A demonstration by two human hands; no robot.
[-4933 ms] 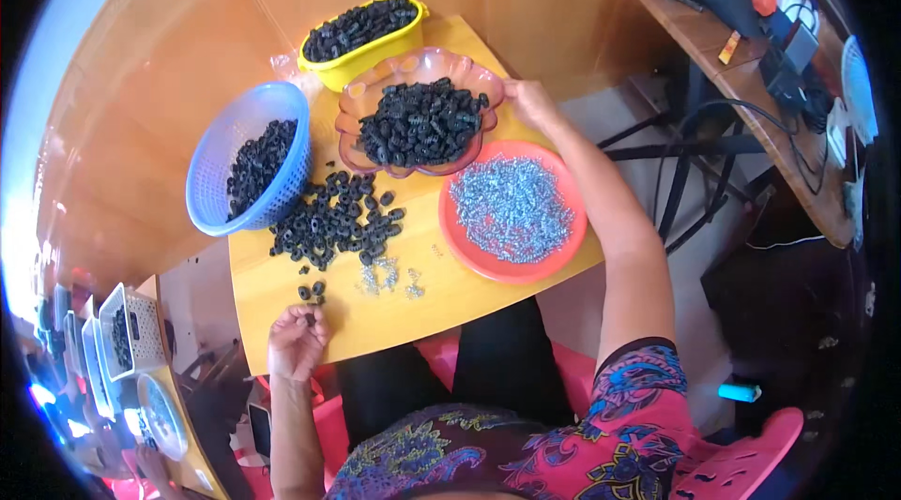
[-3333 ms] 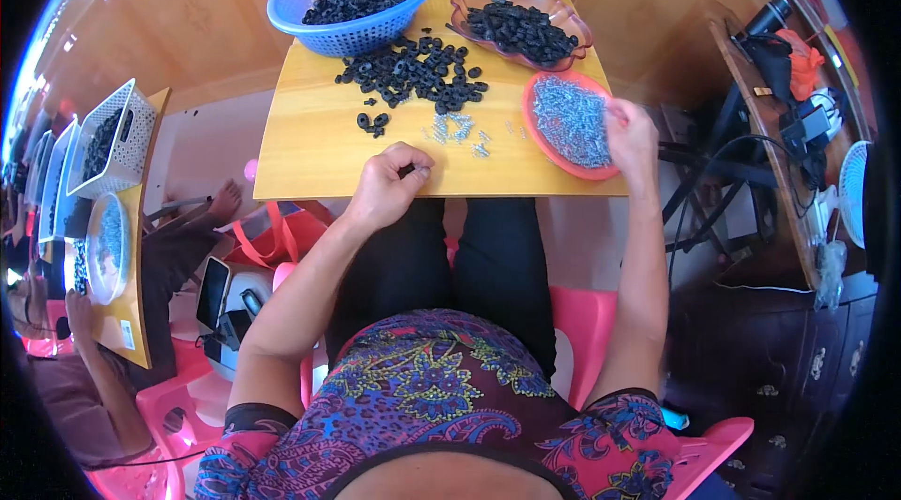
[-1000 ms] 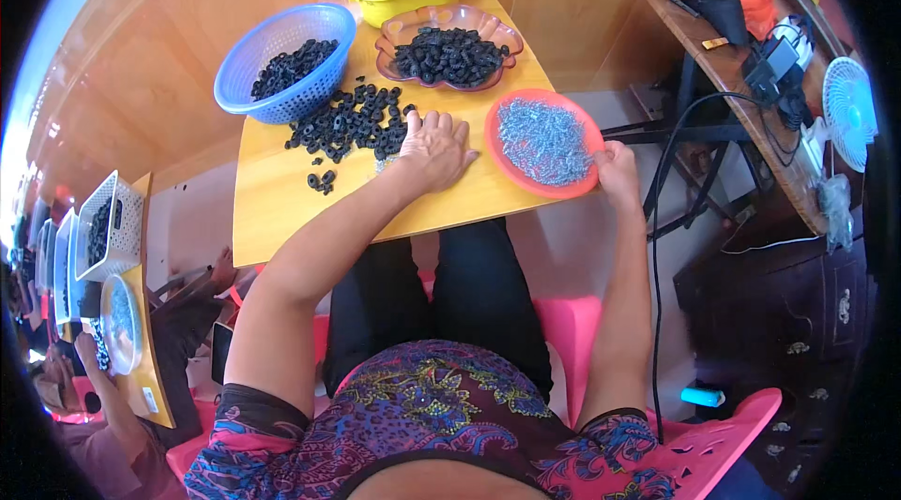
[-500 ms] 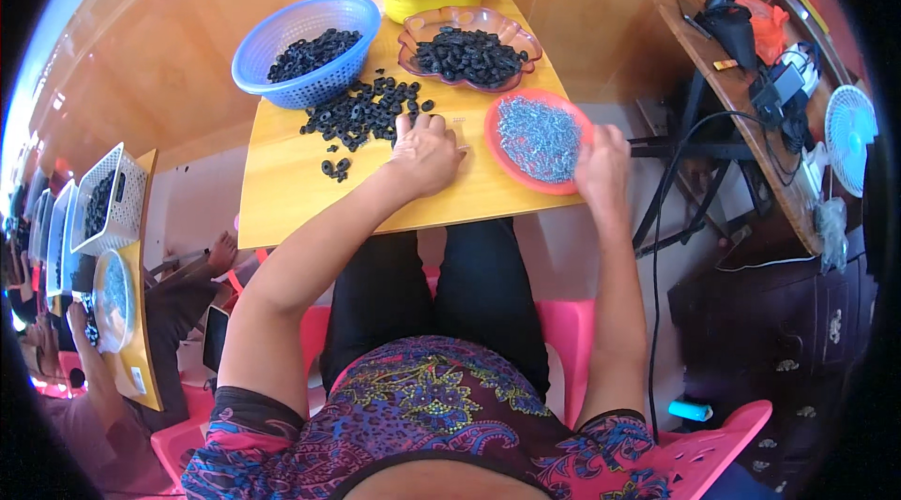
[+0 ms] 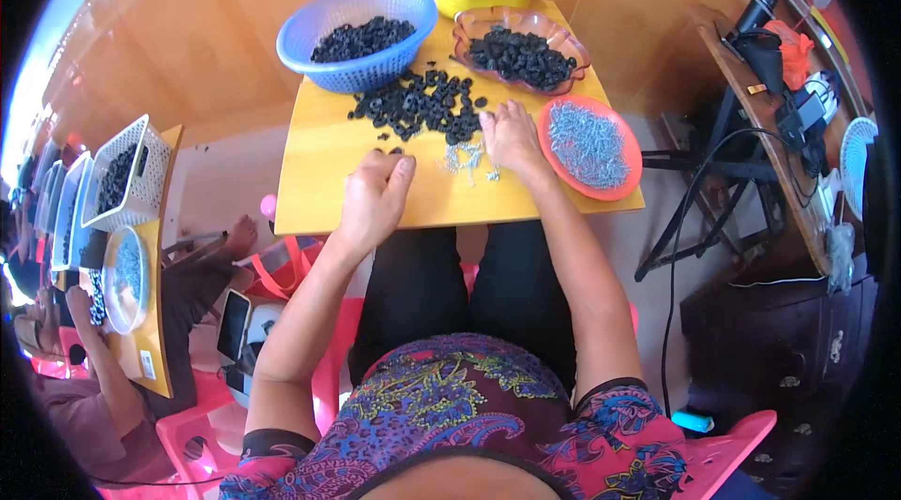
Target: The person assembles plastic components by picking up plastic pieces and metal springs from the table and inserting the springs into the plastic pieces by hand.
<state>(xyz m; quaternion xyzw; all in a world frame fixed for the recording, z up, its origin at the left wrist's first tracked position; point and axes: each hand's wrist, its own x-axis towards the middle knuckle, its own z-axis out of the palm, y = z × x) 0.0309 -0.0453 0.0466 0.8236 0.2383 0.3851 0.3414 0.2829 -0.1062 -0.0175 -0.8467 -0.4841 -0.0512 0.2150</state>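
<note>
Right hand (image 5: 511,139) now off round orange-red plastic plate (image 5: 610,192), over yellow wooden table (image 5: 324,190), thumb apart from fingers. Left hand (image 5: 370,192) now left of loose small silver metal bits (image 5: 462,159), fingers curled; cannot tell if pinching anything. Small black ring-like pieces (image 5: 418,108) lie heaped below round blue basket (image 5: 361,78). Both hands now near loose parts.

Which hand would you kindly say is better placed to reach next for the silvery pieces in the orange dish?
The right hand, I would judge: it is just beside the orange dish holding the silvery pieces, while the left hand is farther off, near the loose black pieces.
</note>
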